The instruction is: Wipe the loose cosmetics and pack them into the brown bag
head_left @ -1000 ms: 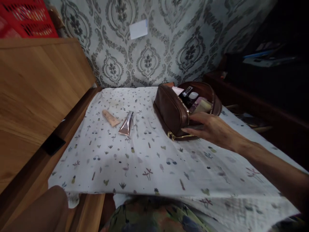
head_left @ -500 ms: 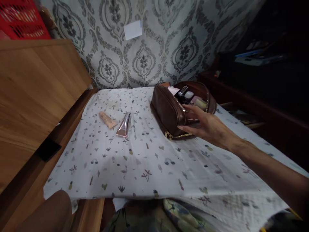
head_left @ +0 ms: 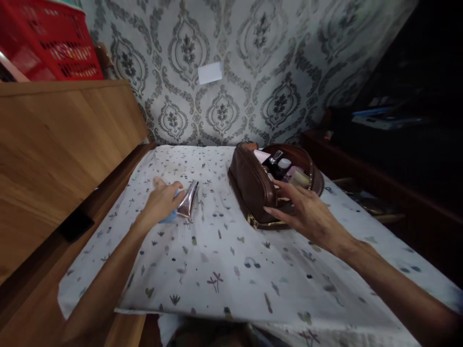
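Note:
A brown zipped pouch (head_left: 253, 185) stands open on a white patterned cloth (head_left: 224, 250), with several small bottles and tubes (head_left: 285, 168) inside. My right hand (head_left: 302, 212) rests at the pouch's front rim, fingers spread and holding nothing. My left hand (head_left: 161, 202) reaches over the cloth's left part, fingers curled round a small blue thing (head_left: 170, 215) I cannot make out. A rose-gold tube (head_left: 189, 199) lies right beside that hand. The peach tube (head_left: 158, 181) is mostly hidden behind it.
A wooden cabinet (head_left: 54, 154) rises along the left, with a red crate (head_left: 47, 43) on top. A patterned wall (head_left: 235, 82) with a white note (head_left: 210, 73) stands behind. Dark furniture (head_left: 390, 159) fills the right.
My left hand has come into view and reached to the tubes, closing on a small blue thing. My right hand stays at the pouch. The camera has tilted slightly up.

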Demonstrator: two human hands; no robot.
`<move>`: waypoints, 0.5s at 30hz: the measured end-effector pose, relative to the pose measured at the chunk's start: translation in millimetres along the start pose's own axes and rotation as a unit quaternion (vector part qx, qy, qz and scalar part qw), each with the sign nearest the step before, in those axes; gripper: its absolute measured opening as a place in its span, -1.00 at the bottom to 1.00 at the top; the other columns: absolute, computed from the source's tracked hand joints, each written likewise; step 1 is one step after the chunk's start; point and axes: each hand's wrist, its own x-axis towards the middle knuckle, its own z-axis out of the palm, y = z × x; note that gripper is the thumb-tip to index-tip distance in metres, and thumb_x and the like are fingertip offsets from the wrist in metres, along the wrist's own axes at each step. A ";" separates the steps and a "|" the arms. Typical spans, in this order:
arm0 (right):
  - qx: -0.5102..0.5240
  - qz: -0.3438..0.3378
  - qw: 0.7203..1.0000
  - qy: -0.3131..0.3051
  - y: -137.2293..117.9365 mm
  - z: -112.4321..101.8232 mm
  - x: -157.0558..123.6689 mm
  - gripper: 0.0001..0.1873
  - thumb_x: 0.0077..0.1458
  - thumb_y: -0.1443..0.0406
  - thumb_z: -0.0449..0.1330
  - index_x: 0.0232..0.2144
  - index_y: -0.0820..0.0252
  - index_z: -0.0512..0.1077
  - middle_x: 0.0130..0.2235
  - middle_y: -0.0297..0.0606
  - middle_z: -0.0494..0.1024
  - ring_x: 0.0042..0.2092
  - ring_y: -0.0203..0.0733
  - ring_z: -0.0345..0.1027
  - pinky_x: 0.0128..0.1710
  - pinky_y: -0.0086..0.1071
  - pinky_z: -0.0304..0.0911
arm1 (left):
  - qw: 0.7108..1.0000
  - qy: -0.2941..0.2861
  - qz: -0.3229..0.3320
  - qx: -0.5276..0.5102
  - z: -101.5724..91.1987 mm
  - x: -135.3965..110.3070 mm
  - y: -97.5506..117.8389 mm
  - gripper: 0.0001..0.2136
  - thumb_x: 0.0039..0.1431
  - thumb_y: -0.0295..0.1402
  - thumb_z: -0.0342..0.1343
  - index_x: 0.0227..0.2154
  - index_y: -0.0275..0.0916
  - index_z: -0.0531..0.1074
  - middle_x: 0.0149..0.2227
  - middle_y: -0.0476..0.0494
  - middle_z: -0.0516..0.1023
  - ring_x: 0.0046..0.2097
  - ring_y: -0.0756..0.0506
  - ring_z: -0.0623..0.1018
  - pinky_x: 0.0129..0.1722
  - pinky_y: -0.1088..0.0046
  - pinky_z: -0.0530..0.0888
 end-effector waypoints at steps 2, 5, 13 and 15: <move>-0.022 -0.025 0.999 0.040 -7.3 -3.9 -2.3 -0.47 0.16 0.06 0.18 0.13 0.09 0.30 -0.14 -0.03 0.58 -0.07 0.28 0.47 -0.08 0.14 0.36 | 0.997 -0.034 -0.047 0.053 20.0 13.7 -3.6 -0.73 0.31 -0.19 0.04 -0.14 -0.30 0.45 -0.31 -0.23 0.56 -0.13 -0.30 0.57 -0.15 0.18 0.46; -0.012 -0.067 0.989 0.132 -31.5 -7.0 -8.6 -0.66 0.21 0.19 0.16 0.03 0.06 0.36 -0.12 -0.07 0.57 -0.07 0.18 0.46 -0.05 0.07 0.37 | 0.990 -0.075 -0.095 0.077 45.4 24.7 -6.8 -0.66 0.15 -0.12 0.20 -0.16 -0.29 0.42 -0.23 -0.29 0.58 -0.09 -0.31 0.56 -0.10 0.22 0.43; 0.340 0.063 0.932 -0.112 -98.8 81.4 -2.5 -0.60 0.23 0.06 0.11 -0.01 0.14 0.44 -0.05 -0.07 0.59 -0.07 0.01 0.52 -0.08 -0.09 0.44 | 0.978 -0.121 -0.165 -0.043 59.2 23.3 -21.5 -0.57 0.02 -0.03 0.28 -0.22 -0.30 0.44 -0.26 -0.20 0.57 -0.17 -0.21 0.57 -0.16 0.24 0.47; 0.416 0.150 0.885 -0.143 -106.3 108.0 5.8 -0.51 0.20 -0.05 0.10 -0.02 0.16 0.44 -0.04 -0.06 0.59 -0.04 0.01 0.51 -0.08 -0.12 0.44 | 0.972 -0.138 -0.148 -0.121 66.2 17.3 -18.0 -0.57 0.01 0.01 0.26 -0.30 -0.30 0.44 -0.38 -0.15 0.56 -0.26 -0.19 0.58 -0.29 0.36 0.48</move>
